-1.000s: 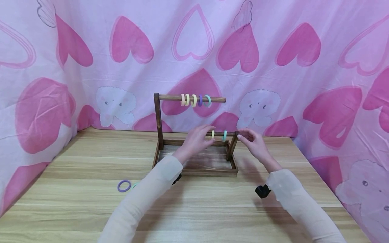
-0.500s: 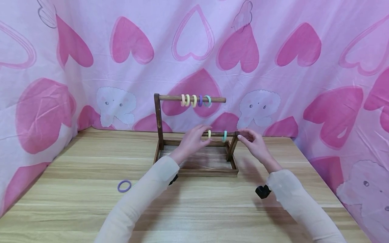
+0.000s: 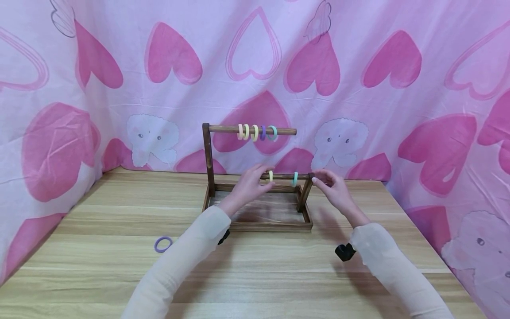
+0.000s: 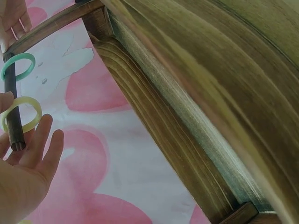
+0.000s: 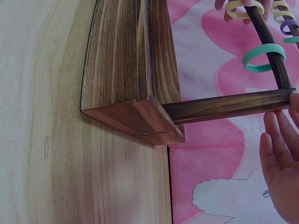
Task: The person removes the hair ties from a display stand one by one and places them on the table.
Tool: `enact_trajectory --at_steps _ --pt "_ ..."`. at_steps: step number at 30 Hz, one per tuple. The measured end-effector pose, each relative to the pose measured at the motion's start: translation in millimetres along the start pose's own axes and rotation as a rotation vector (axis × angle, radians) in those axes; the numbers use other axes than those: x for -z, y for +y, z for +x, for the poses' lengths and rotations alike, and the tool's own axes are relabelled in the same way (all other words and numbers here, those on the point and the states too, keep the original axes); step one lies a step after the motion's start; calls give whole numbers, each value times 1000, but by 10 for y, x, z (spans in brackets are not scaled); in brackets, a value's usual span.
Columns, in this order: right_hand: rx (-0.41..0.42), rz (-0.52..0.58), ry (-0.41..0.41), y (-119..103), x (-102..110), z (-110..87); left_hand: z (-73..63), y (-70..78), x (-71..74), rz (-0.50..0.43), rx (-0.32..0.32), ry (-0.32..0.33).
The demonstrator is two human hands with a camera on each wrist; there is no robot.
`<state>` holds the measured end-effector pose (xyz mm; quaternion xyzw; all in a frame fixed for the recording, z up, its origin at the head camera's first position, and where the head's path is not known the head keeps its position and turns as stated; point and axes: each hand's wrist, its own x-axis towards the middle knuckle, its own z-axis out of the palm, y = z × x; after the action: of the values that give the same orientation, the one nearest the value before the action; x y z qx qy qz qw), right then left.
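A dark wooden rack (image 3: 305, 195) stands on the table, with a short lower bar and a longer upper bar. My left hand (image 3: 249, 184) pinches a yellow hair tie (image 3: 271, 176) between thumb and fingers. In the left wrist view, that yellow loop (image 4: 35, 122) still encircles the lower bar (image 4: 14, 116), close to its free end. Farther right on the same bar hangs a teal hair tie (image 3: 295, 179). My right hand (image 3: 332, 188) grips the top of the short post, thumb in front; the right wrist view shows its fingers (image 5: 274, 144) below the post's end (image 5: 280, 99).
Several hair ties, among them a purple one (image 3: 263, 132) and a teal one (image 3: 272, 133), hang on the upper bar (image 3: 225, 129). A purple hair tie (image 3: 163, 244) lies on the table (image 3: 99, 266) at left. A pink heart-print cloth (image 3: 255, 44) hangs behind.
My left hand has slid the yellow hair tie leftward along the lower bar, towards the free end. The left sleeve now covers the green loop beside the purple one. My right hand stays put.
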<state>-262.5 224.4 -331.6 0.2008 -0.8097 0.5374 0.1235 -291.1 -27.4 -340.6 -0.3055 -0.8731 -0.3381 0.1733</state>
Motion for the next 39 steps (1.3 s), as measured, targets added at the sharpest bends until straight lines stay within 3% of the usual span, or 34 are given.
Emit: enact_trajectory --at_steps 12,20,32,39 --pt "5 15 -3 148 27 26 -47 -48 59 -44 -1 44" --pt "11 -10 0 320 45 54 -107 -102 140 -91 13 29" --pt "3 1 -1 24 7 3 -215 -185 267 -128 -13 50" --pt "5 5 -1 0 -1 -2 -281 -241 314 -113 -5 43"
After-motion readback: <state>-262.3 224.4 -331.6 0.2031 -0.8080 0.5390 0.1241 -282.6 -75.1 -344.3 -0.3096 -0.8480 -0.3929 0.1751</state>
